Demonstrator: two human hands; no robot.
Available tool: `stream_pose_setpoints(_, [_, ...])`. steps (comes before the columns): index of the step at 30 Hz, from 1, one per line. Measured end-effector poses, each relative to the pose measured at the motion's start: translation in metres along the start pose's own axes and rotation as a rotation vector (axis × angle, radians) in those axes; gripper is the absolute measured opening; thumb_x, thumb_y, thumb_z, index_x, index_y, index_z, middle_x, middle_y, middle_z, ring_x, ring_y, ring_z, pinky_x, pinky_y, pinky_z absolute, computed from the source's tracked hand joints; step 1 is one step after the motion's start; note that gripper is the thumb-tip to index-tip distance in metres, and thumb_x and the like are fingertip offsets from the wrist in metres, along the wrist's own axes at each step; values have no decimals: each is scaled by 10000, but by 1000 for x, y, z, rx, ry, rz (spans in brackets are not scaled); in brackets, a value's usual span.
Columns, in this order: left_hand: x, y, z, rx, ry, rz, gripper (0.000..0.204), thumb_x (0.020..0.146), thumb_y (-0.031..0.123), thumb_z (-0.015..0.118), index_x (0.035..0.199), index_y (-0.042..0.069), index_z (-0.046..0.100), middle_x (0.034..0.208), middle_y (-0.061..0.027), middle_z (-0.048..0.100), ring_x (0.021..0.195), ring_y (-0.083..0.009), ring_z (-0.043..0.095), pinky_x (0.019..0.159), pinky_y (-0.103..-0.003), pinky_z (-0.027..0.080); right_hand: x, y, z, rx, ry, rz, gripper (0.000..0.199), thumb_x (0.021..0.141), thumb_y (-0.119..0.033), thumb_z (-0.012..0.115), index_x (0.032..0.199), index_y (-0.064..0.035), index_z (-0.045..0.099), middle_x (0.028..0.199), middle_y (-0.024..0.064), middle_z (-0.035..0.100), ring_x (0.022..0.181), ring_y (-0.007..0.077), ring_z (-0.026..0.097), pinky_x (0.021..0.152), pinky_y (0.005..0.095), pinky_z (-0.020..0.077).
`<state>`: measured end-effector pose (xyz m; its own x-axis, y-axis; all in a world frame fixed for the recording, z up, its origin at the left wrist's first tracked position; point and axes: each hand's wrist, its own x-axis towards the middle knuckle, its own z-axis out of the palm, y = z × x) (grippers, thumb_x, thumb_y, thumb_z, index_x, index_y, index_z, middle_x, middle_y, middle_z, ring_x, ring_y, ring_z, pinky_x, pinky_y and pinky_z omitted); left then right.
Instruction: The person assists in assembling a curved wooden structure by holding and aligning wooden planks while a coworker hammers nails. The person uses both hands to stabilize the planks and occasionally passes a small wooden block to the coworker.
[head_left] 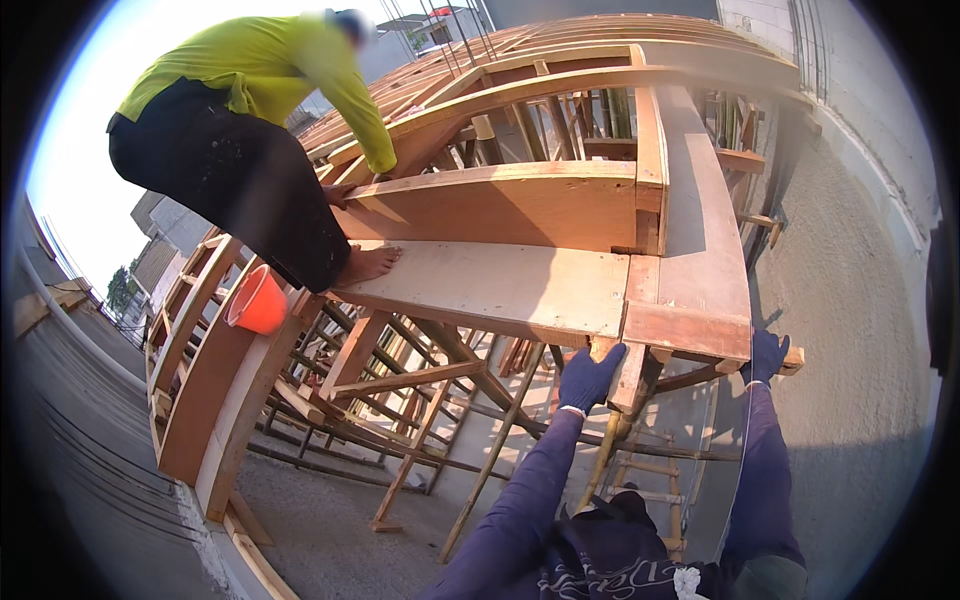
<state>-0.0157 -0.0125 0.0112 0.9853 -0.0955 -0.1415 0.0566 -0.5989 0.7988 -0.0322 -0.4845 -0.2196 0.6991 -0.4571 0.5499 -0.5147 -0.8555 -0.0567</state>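
Note:
Both of my hands wear dark blue gloves and reach up to the corner of a raised timber formwork. My left hand (588,380) is closed around the end of a wooden beam (606,347) just under the plywood ledge (490,285). At the outer corner, my right hand (767,357) grips another wooden beam (793,361) that juts out beyond the side panel; its fingertips are partly hidden. Between the hands lies a short reddish board (687,329) across the corner. A thin pale line (742,450) runs down beside my right forearm.
A co-worker in a yellow-green shirt (240,75) bends over the upright panel (490,205), barefoot on the ledge. An orange bucket (258,300) sits at the left. Bamboo props (500,450) stand below, with a ladder (650,480) under me. A grey wall (840,300) rises at right.

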Motion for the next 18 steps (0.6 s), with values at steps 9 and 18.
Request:
stream_pose_setpoints(9, [12, -32, 5, 8, 55, -25, 882, 826, 723, 680, 1173, -88, 679, 1157, -324, 701, 1109, -438, 689, 960, -472, 531, 21, -21, -4, 242, -170, 42, 272, 1036, -352, 516, 1083, -95, 590, 992, 38, 667, 1027, 197, 647, 1148, 477, 359])
stream_pose_setpoints(18, [3, -21, -1, -53, 79, -66, 870, 831, 716, 675, 1169, -85, 677, 1146, -323, 702, 1098, -436, 690, 959, -475, 530, 19, -16, -4, 108, -41, -59, 295, 1030, -413, 516, 1029, -145, 640, 960, 41, 674, 970, 202, 647, 1102, 505, 373])
